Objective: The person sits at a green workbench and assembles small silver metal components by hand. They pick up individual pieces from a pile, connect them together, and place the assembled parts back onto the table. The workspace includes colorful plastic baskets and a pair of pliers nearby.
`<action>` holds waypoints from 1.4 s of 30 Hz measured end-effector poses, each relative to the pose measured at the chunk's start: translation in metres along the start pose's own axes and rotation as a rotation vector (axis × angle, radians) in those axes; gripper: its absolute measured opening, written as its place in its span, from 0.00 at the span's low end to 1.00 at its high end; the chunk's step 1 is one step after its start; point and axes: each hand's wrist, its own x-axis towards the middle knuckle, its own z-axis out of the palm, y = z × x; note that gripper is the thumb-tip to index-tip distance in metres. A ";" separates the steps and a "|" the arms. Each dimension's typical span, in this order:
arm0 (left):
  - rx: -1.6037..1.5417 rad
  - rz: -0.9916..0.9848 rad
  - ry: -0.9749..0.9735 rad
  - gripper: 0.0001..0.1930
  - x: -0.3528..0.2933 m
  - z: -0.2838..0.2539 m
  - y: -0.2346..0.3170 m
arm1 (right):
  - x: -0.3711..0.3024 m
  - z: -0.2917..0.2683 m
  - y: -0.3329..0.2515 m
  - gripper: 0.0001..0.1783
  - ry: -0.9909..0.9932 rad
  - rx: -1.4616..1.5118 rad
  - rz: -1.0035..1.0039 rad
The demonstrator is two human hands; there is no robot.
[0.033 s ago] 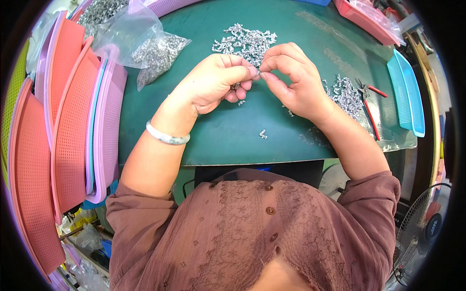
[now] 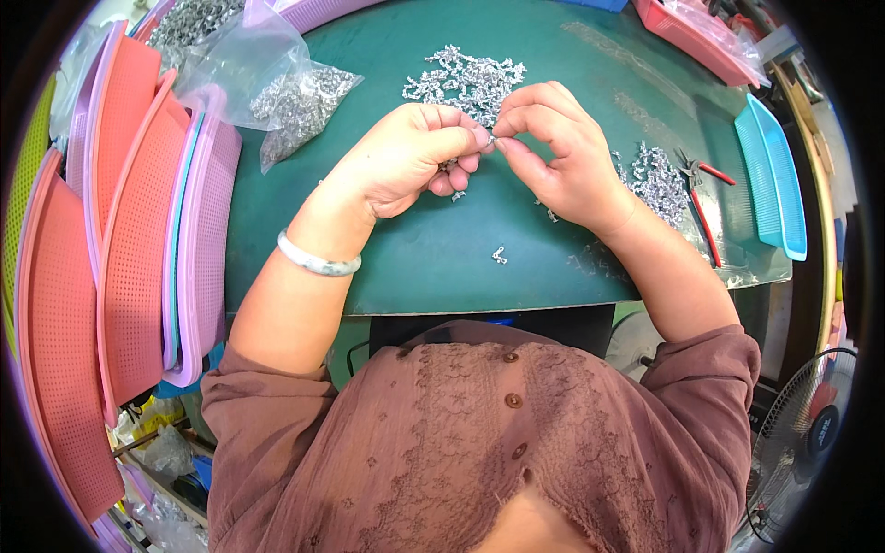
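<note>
My left hand (image 2: 419, 157) and my right hand (image 2: 560, 152) meet over the green table. Between their fingertips is a tiny silvery metal piece (image 2: 491, 140), pinched from both sides; its exact shape is too small to make out. More small metal parts (image 2: 448, 164) show under the curled fingers of my left hand. A pile of small silvery metal parts (image 2: 466, 81) lies just beyond my hands, and a second pile (image 2: 662, 184) is by my right forearm. One loose part (image 2: 499, 255) rests on the table nearer to me. Red-handled pliers (image 2: 705, 221) lie beside the right pile.
A clear plastic bag of metal parts (image 2: 309, 106) lies at the back left. Salmon and purple perforated baskets (image 2: 138, 249) stand stacked on the left. At the right edge is a turquoise tray (image 2: 772, 175); a salmon tray (image 2: 691, 41) stands behind it. A fan (image 2: 802, 442) is at lower right.
</note>
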 end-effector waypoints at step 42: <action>-0.094 0.002 0.030 0.07 0.004 -0.003 -0.001 | -0.002 -0.005 0.004 0.06 -0.045 0.035 0.075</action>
